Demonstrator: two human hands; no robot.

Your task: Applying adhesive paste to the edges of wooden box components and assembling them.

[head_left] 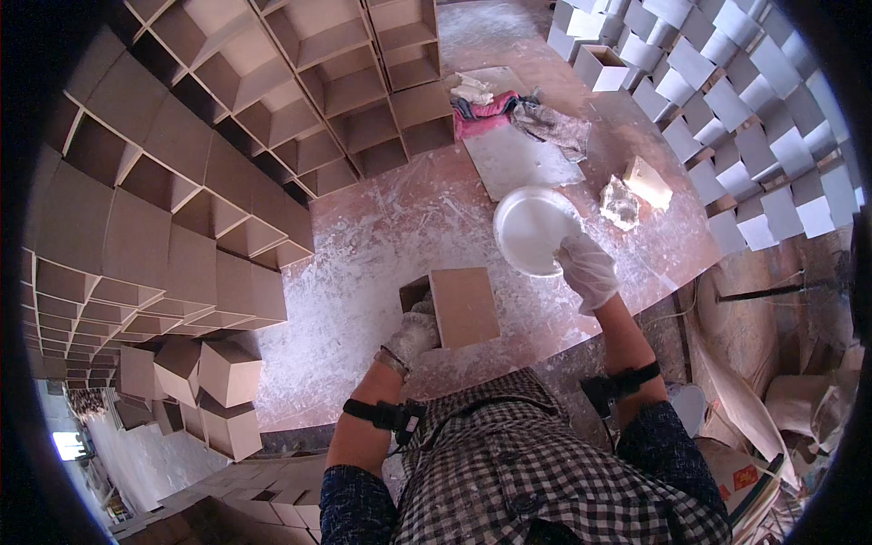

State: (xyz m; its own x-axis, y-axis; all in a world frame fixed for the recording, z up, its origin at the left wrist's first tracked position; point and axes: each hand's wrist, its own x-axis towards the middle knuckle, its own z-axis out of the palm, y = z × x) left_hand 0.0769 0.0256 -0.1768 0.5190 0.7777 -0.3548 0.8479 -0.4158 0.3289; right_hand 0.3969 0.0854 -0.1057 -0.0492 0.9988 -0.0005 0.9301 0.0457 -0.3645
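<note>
A reddish-brown bench (pixel 381 236), smeared and dusted all over with white powder or paste, fills the middle of the view. To its left rises a big stack of open brown cardboard boxes (pixel 182 182), their mouths facing out in a grid, and more of the same boxes (pixel 227 372) sit tumbled at the bench's near left corner. Along the right edge runs a wall of white-faced boxes (pixel 745 118), also stacked in rows. At the far side of the bench lies a flat grey board (pixel 522 154), with a heap of rags (pixel 509 109), pink, white and grey, at its far end.

Near the middle of the bench, just in front of the person, stands a single brown cardboard box (pixel 459 307), open at its left end. The left hand (pixel 413 334), in a white-dusted glove, is clenched on the box's near left corner, fingers at the open mouth. Just beyond the box, to the right, sits a round white bowl (pixel 536 229), white inside. The right hand (pixel 586 268), also in a pale glove, rests on the bowl's near rim with the fingers curled over the edge; whether it grips the rim or only touches it I cannot tell. Right of the bowl, apart from it, lie two pale crusted lumps, perhaps sponges (pixel 636 193). Both forearms carry a black strap with a small device.
</note>
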